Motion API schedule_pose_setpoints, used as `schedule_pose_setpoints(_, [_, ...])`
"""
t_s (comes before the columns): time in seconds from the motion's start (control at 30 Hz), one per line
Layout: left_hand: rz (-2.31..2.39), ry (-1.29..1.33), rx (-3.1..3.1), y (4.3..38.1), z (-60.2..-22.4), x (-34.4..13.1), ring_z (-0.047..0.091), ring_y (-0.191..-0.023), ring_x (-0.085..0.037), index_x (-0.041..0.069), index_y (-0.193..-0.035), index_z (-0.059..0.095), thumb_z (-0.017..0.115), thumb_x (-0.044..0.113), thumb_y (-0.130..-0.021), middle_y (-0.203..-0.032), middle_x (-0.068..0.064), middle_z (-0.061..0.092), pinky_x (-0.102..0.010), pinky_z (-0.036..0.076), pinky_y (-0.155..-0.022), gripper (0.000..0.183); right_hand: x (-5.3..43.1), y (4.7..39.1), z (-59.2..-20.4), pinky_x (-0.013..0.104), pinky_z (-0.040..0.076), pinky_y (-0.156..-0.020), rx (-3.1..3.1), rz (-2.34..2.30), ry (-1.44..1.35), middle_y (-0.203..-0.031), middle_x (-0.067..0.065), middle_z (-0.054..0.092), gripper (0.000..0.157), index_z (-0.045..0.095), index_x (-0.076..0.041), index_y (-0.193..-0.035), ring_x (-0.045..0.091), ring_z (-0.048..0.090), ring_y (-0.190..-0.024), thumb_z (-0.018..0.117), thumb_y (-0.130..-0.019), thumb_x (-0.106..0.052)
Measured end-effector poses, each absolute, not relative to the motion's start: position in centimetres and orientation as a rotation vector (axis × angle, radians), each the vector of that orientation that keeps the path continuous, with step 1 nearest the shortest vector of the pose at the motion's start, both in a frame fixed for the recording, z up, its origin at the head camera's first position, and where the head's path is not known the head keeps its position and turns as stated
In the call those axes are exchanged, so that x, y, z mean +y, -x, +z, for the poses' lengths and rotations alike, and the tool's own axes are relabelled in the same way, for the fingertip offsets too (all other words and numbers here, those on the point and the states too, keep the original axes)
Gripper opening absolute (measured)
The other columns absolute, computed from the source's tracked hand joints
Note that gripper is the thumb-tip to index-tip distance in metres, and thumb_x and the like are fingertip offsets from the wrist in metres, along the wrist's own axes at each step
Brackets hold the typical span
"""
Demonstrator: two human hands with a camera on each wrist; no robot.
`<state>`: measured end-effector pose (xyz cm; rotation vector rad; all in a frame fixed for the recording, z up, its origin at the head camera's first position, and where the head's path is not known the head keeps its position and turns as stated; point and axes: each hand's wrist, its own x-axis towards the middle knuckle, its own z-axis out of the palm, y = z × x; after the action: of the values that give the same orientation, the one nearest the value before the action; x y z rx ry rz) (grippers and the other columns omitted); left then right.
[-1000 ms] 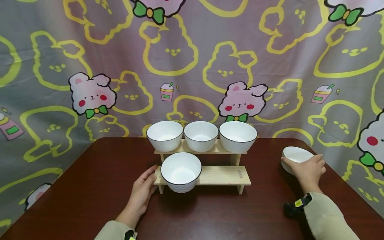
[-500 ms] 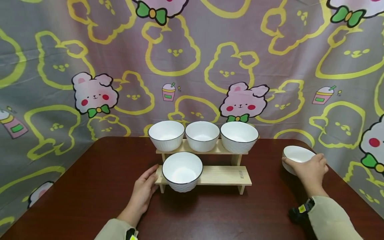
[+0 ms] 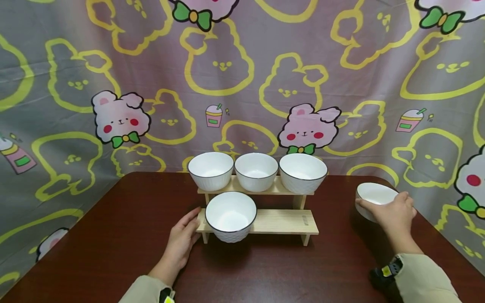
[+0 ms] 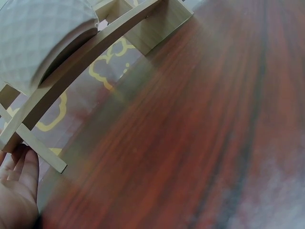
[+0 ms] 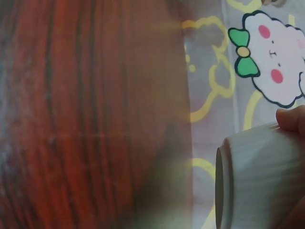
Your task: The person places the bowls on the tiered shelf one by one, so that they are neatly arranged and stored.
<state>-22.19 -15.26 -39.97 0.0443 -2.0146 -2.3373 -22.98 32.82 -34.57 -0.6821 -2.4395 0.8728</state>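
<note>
On the right, my right hand (image 3: 395,212) grips a white bowl (image 3: 373,194) by its side, thumb on the near wall. In the right wrist view, the bowl's foot (image 5: 219,191) shows clear of the table. My left hand (image 3: 179,244) holds the left end of a two-tier wooden rack (image 3: 282,221), its fingers at the lower board's end. A dimpled white bowl (image 3: 230,214) with a dark rim sits on the left of the lower board. Across the upper board stand three white bowls: left (image 3: 210,170), middle (image 3: 256,171) and right (image 3: 302,172).
The rack stands on a dark red-brown wooden table (image 3: 288,269). Behind and beside the table hangs a grey-pink curtain (image 3: 235,50) with rabbit and drink-cup prints. The lower board's right part is bare wood.
The right forearm and wrist have shifted slightly right, while the bowl in the hand stays nearly in place. The left hand and rack hold still; the head view has shifted slightly.
</note>
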Motion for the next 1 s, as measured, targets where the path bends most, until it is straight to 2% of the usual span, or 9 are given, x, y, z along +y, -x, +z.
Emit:
schedule_pose_setpoints(0.23, [-2.337,-0.05,-2.013,22.2,-40.0,-15.3,0.054,-0.1,-0.001,0.002,-0.139,0.04,0.04,0.01,-0.097,-0.139,-0.021,0.041,-0.022,0.046,-0.082,0.042,32.4,22.2,-33.5,0.059,0.032,-0.083,-2.437,0.836,0.65,-0.121,0.04,0.029,0.11,0.021,0.018,-0.13,0.057,0.031,-0.106,0.078,-0.062,-0.048])
schedule_pose_setpoints(0.57, [-2.337,-0.047,-2.025,22.2,-40.0,-15.3,0.053,-0.101,-0.002,0.003,-0.139,0.039,0.04,0.011,-0.097,-0.139,-0.021,0.04,-0.023,0.045,-0.084,0.043,31.6,20.7,-31.6,0.059,0.035,-0.08,-2.469,0.808,0.566,-0.121,0.04,0.032,0.107,0.023,0.018,-0.13,0.054,0.034,-0.104,0.077,-0.064,-0.047])
schedule_pose_setpoints(0.77, [-2.329,-0.048,-2.042,22.2,-39.9,-15.4,0.053,-0.103,-0.003,0.004,-0.139,0.039,0.04,0.011,-0.097,-0.139,-0.02,0.04,-0.025,0.045,-0.086,0.043,30.8,20.0,-30.4,0.061,0.035,-0.081,-2.529,0.809,0.516,-0.126,0.041,0.028,0.113,0.018,0.017,-0.135,0.055,0.031,-0.107,0.075,-0.066,-0.05])
schedule_pose_setpoints(1.0, [-2.331,-0.08,-2.047,22.3,-39.8,-15.4,0.054,-0.102,-0.004,0.005,-0.138,0.041,0.039,0.01,-0.096,-0.139,-0.018,0.042,-0.025,0.045,-0.085,0.042,29.9,18.8,-29.0,0.063,0.035,-0.083,-2.598,0.864,0.465,-0.138,0.039,0.018,0.118,0.005,0.014,-0.141,0.054,0.026,-0.113,0.072,-0.07,-0.053])
